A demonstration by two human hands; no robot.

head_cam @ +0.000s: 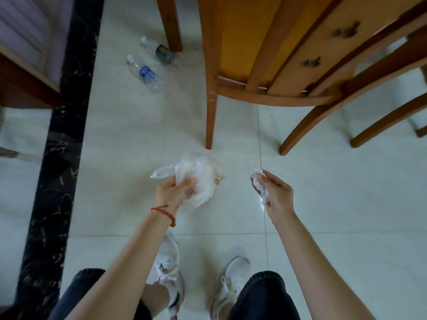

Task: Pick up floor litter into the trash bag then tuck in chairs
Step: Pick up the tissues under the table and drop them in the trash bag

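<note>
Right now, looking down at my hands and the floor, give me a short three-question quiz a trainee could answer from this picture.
1. True or false: the left hand holds the clear plastic bag.
2. What does the right hand grip? A) a bottle B) a crumpled white tissue C) nothing
3. How many plastic bottles lie on the floor beside the wooden chair?

Key: 1. True. 2. B. 3. Two: the blue-label bottle and the dark-label bottle.
</note>
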